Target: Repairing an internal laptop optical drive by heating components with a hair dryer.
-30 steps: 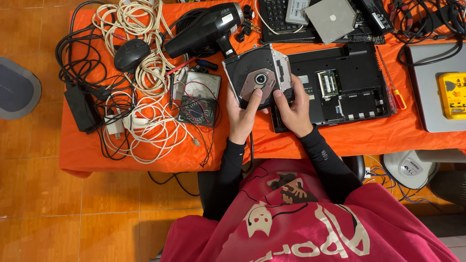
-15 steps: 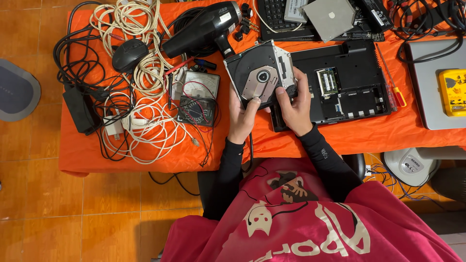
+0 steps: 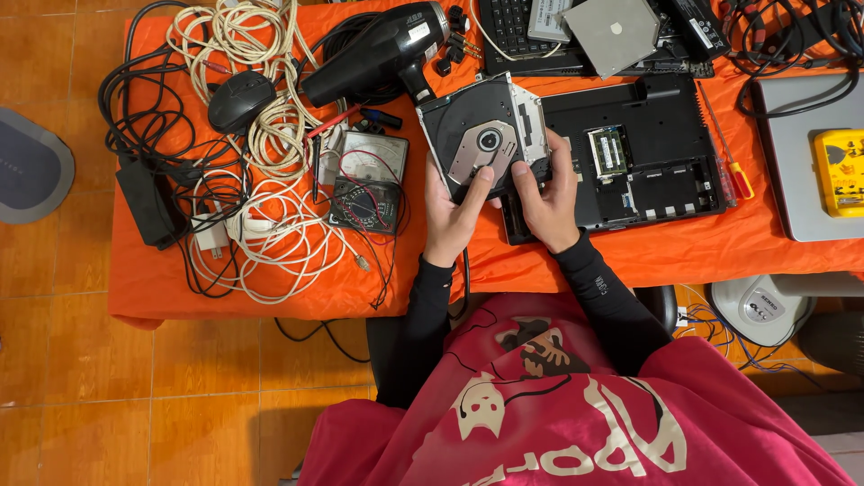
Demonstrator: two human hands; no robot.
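Far left, on the tiled floor: a grey oval mat (image 3: 31, 164), partly cut off by the frame edge.

Orange cloth-covered table (image 3: 270, 288) begins just right of it. At its left end lies a black rectangular power adapter (image 3: 148, 207) with tangled black cords. Beside that, a heap of coiled white and cream cables (image 3: 261, 216), with a black computer mouse (image 3: 240, 101) resting on top of the heap. Right of the cables: a grey analogue multimeter with red and black leads (image 3: 369, 180), lying flat. Above it, a black hair dryer (image 3: 382, 54), nozzle toward the left.

Centre: a black slim optical disc drive with its tray exposed and silver hub showing (image 3: 486, 135), tilted, held just above the table between both hands. Left hand (image 3: 450, 216) grips the drive's lower left edge, thumb laid across the tray face, fingers curled underneath. Right hand (image 3: 547, 202) clasps the lower right edge, thumb on top near the hub, fingers wrapped behind. Both wrists wear black sleeves.

Just right of the drive, partly under the right hand: a black laptop base turned underside up, memory slot uncovered (image 3: 634, 157). A red-handled screwdriver (image 3: 729, 162) lies beside its right edge. Far right: a silver closed laptop (image 3: 801, 180) with a yellow flat device (image 3: 841, 171) on it.
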